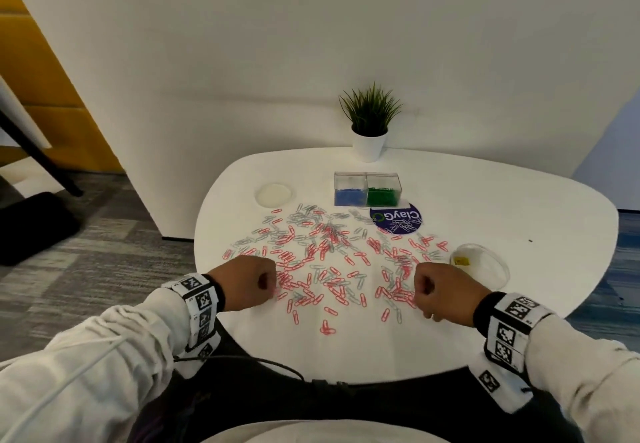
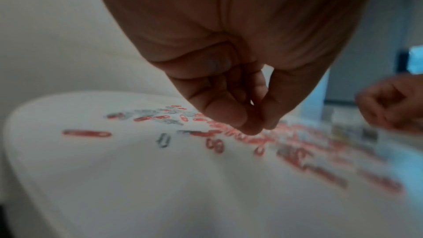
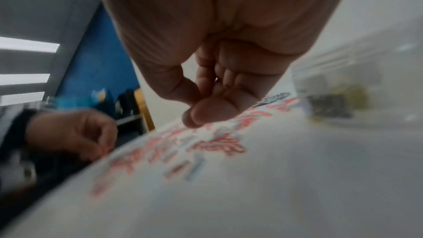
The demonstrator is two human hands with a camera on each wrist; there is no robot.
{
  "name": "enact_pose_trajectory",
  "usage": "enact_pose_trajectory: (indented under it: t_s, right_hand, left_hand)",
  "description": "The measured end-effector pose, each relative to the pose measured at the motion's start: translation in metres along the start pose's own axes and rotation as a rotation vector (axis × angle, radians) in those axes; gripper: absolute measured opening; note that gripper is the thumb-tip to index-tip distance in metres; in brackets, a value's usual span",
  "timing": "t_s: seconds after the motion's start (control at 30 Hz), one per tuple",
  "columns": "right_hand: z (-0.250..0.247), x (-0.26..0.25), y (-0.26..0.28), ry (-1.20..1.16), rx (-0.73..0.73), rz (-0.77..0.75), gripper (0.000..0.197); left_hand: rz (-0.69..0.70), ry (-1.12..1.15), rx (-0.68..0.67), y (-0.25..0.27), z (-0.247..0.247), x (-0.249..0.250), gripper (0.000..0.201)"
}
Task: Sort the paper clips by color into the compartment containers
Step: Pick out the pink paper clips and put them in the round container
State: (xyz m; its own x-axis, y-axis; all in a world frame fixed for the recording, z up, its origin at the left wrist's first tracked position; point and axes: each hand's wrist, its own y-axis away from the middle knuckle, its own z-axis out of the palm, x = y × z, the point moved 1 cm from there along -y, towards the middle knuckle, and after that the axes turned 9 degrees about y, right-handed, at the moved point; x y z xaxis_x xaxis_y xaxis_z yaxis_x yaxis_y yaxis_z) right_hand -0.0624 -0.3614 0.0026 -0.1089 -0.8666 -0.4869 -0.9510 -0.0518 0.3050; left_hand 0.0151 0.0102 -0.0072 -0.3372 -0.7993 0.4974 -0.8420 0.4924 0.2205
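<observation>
On the white table (image 1: 485, 207), seen from the head camera, red and silver paper clips (image 1: 329, 259) are lying scattered across the middle. At twelve o'clock from the scatter, a clear compartment container (image 1: 366, 189) is sitting with blue clips in its left half and green clips in its right. A purple round sticker (image 1: 396, 218) is lying just in front of it, a white dish (image 1: 273, 195) is sitting at ten o'clock, a clear round dish (image 1: 485, 264) with something yellow inside at three o'clock, and a potted plant (image 1: 370, 123) is standing at the far edge. The left hand (image 1: 244, 283) is curling over the clips at eight o'clock of the pile, the right hand (image 1: 446, 292) at four o'clock; both are wearing marker wristbands.

From the left wrist camera, the left hand (image 2: 228, 79) is pressing thumb and fingertips (image 2: 231, 117) together just above blurred red clips; whether it is pinching one, I cannot tell.

From the right wrist camera, the right hand (image 3: 219, 61) is bunching its fingertips (image 3: 210, 113) together above the clips, with a glint showing between the fingers; what it is holding, I cannot tell.
</observation>
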Motion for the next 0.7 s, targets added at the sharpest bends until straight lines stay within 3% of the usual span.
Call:
enact_pose_trajectory:
  t_s: [0.1, 0.2, 0.3, 0.37, 0.43, 0.5, 0.6, 0.7]
  right_hand:
    - [0.005, -0.027, -0.007, -0.293, -0.080, 0.029, 0.021]
    - [0.023, -0.054, -0.015, -0.427, -0.216, 0.064, 0.017]
    - [0.047, -0.085, -0.020, -0.176, -0.291, -0.071, 0.008]
    - [0.063, -0.100, -0.021, 0.186, -0.251, -0.260, 0.008]
    - [0.079, -0.108, -0.022, 0.454, -0.160, -0.431, 0.015]
    - [0.090, -0.109, -0.022, 0.566, -0.086, -0.509, 0.021]
    - [0.099, -0.105, -0.021, 0.614, -0.055, -0.537, 0.036]
    - [0.107, -0.104, -0.018, 0.699, -0.068, -0.581, 0.038]
  left_hand:
    - [-0.116, 0.508, 0.045, -0.002, -0.004, 0.003, 0.024]
    - [-0.283, 0.837, 0.014, -0.006, -0.002, 0.010, 0.023]
    - [-0.423, 0.974, 0.002, -0.006, 0.005, 0.018, 0.019]
    - [-0.402, 0.830, -0.053, -0.007, 0.010, 0.021, 0.010]
    - [-0.288, 0.445, -0.114, -0.008, 0.012, 0.022, 0.010]
    - [-0.198, 0.104, -0.106, -0.010, 0.016, 0.024, 0.028]
    - [-0.207, -0.056, -0.033, -0.010, 0.019, 0.027, 0.044]
    - [-0.177, -0.241, -0.073, -0.010, 0.021, 0.030, 0.050]
